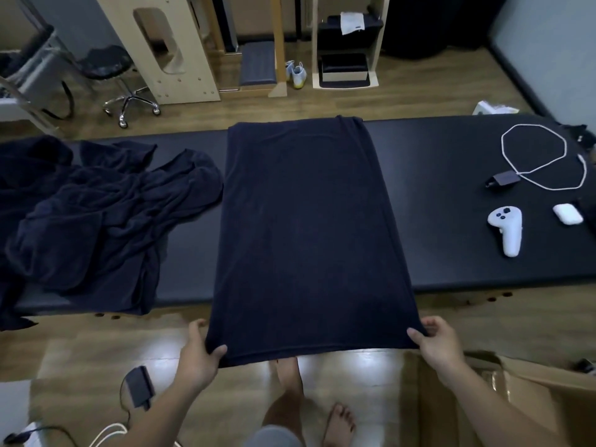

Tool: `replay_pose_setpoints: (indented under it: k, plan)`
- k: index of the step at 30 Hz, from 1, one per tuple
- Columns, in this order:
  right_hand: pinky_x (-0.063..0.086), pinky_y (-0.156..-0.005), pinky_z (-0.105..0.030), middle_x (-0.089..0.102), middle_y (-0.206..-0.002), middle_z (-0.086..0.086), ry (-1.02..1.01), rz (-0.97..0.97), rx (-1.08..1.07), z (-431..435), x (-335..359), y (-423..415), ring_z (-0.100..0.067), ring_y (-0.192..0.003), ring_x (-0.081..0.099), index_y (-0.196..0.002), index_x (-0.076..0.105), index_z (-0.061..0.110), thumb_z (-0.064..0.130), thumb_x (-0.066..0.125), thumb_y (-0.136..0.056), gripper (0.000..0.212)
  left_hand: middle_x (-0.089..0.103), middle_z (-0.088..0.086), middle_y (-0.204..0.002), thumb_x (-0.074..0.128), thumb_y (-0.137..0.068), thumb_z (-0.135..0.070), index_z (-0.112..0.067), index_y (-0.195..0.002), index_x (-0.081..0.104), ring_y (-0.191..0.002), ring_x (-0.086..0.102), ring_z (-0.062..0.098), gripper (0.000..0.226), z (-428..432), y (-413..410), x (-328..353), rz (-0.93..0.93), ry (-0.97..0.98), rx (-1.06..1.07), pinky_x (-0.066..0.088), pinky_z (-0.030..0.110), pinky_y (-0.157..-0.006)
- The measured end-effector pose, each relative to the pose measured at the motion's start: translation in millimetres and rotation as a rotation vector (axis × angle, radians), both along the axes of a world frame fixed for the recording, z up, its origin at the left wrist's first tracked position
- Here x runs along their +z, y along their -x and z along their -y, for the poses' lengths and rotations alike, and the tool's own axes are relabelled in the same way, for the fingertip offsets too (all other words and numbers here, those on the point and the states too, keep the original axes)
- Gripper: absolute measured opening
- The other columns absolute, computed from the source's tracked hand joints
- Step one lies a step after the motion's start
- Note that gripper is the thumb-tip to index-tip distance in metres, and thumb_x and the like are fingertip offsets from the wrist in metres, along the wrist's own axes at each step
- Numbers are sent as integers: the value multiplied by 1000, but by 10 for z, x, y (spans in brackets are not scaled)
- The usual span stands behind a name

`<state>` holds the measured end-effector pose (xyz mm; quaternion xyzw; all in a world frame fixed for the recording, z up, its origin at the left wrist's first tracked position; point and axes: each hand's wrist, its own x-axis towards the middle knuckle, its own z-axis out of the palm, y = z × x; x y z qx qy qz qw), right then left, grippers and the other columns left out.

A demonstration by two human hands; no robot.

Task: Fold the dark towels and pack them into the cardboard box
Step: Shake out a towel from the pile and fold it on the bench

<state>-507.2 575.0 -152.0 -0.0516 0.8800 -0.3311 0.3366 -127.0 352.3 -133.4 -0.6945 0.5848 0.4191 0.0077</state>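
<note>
The spread towel is plain navy. The tabletop is black. The controller is white, the box brown.

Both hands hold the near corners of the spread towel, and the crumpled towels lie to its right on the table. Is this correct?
Not quite. In the head view the crumpled towels lie to the left of the spread towel. The left hand and right hand do hold its near corners.

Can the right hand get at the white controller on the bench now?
Probably not yet: the right hand pinches a corner of the spread towel. Once released, nothing blocks the way to the controller.
</note>
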Motion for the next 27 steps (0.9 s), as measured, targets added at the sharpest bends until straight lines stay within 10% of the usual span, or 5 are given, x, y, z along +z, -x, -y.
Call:
replay_pose_setpoints:
  k: [5,13,19,27]
  plan:
    - [46,-72,-38,64,-90,-8,-187,37,1,-13,-159,-55,-25,-82,60,-87,56,10,12,74,-84,18,68,16,-110,67,-89,-8,-16,-112,40,-102,65,37,37,-127,-3,-115,159,-59,-60,49,37,-79]
    - [41,-102,-39,66,-121,-19,-414,33,26,136,-162,-7,-36,-118,59,-120,63,3,22,74,-84,42,44,4,-148,55,-88,-24,-19,-151,29,-129,53,21,69,86,-29,-433,404,-178,-297,45,26,-102]
    - [44,-93,-36,67,-117,-11,-151,-165,156,1521,360,404,-28,-105,61,-126,60,10,19,66,-91,36,53,8,-117,61,-89,-16,-12,-114,55,-111,51,31,26,1145,697,-109,133,292,-234,45,42,-93]
    - [46,-95,-40,57,-132,-12,-258,-45,212,2201,250,809,-32,-119,56,-135,48,9,37,77,-83,66,63,-1,-106,72,-91,-30,-16,-114,57,-105,63,25,31,1949,1051,-89,-61,-148,-50,50,36,-85]
